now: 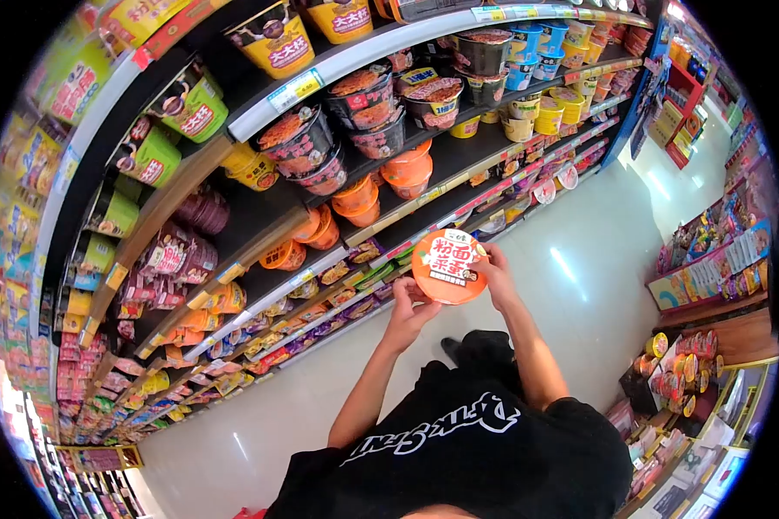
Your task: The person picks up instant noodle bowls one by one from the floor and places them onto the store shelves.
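An orange instant noodle bowl [447,290], its printed lid turned up toward me, is held out in front of my chest. My right hand [496,275] grips its right edge, with the fingers partly hidden behind it. On the lower left side my left hand [409,309] pinches the rim between thumb and curled fingers. Similar orange bowls [408,170] sit stacked on the shelf just beyond, apart from my hands. Black bowls of noodles [372,104] are stacked on the same shelf level.
Long curved-looking shelves [337,60] of packaged noodles run along the left and front. A pale glossy floor [571,242] stretches along the aisle. At the right are a snack display bin [710,268] and a stand with several small cups [688,363].
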A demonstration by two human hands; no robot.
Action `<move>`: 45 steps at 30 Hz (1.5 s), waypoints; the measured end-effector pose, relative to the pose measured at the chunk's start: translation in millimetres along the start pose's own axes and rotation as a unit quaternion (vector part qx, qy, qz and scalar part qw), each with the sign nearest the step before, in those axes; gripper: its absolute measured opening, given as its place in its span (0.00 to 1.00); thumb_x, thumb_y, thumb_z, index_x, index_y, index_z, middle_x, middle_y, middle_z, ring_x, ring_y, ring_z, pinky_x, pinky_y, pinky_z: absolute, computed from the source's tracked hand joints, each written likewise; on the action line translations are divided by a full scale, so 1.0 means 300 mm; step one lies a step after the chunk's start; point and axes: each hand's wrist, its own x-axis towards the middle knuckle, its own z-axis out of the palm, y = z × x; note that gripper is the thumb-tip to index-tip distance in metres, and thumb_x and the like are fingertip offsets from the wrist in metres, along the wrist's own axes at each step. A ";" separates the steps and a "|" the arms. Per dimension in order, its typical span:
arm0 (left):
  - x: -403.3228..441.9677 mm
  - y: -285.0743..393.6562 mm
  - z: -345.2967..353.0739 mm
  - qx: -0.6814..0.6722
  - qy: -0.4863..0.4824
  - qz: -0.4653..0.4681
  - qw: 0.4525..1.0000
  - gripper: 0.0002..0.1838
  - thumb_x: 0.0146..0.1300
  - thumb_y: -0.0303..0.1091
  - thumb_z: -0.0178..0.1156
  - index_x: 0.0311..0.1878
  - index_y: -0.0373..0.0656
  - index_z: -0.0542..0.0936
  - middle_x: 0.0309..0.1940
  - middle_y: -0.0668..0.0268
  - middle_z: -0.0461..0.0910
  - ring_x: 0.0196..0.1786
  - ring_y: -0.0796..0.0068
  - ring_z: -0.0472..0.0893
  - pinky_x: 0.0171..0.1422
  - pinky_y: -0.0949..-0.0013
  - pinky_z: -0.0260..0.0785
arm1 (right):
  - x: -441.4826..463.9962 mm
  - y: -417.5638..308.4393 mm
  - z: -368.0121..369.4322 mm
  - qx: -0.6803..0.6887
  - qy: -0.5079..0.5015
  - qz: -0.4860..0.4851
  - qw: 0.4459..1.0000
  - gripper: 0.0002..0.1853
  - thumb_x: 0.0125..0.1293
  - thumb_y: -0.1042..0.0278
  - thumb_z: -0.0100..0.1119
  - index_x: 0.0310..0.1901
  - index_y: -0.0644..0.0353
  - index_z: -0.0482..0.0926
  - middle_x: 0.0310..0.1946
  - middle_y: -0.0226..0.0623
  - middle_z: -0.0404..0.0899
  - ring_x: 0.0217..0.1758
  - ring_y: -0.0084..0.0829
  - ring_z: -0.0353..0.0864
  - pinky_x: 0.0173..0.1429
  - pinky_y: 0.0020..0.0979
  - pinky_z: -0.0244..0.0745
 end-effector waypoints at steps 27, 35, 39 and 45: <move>1.256 -0.284 0.260 -0.084 0.238 -0.081 0.964 0.49 0.55 0.27 0.62 0.70 0.37 0.36 0.70 0.56 0.41 0.71 0.57 0.53 0.69 0.64 0.53 | 1.503 0.015 -0.290 -0.178 -0.206 -0.078 0.959 0.15 0.54 0.78 0.56 0.45 0.62 0.73 0.36 0.29 0.76 0.36 0.20 0.72 0.40 0.26 0.68; 1.137 -0.306 0.259 -0.097 0.183 -0.124 0.971 0.45 0.56 0.37 0.63 0.70 0.40 0.44 0.62 0.48 0.59 0.60 0.60 0.70 0.58 0.65 0.65 | 1.450 -0.078 -0.260 -0.160 -0.228 -0.012 0.960 0.23 0.50 0.79 0.55 0.52 0.64 0.70 0.40 0.38 0.77 0.42 0.29 0.75 0.47 0.30 0.70; 1.037 -0.331 0.269 -0.053 0.228 -0.111 0.966 0.43 0.56 0.36 0.63 0.69 0.38 0.48 0.64 0.51 0.58 0.55 0.65 0.73 0.50 0.66 0.70 | 1.513 0.063 -0.302 -0.149 -0.172 0.027 0.973 0.20 0.53 0.77 0.59 0.49 0.60 0.69 0.37 0.33 0.76 0.30 0.26 0.76 0.28 0.30 0.75; 1.004 -0.273 0.170 -0.035 0.303 -0.071 0.950 0.38 0.57 0.35 0.62 0.66 0.40 0.54 0.63 0.56 0.61 0.51 0.68 0.75 0.45 0.68 0.70 | 1.403 -0.014 -0.268 -0.131 -0.154 0.086 0.976 0.21 0.53 0.75 0.59 0.50 0.58 0.69 0.36 0.33 0.76 0.28 0.25 0.77 0.27 0.27 0.76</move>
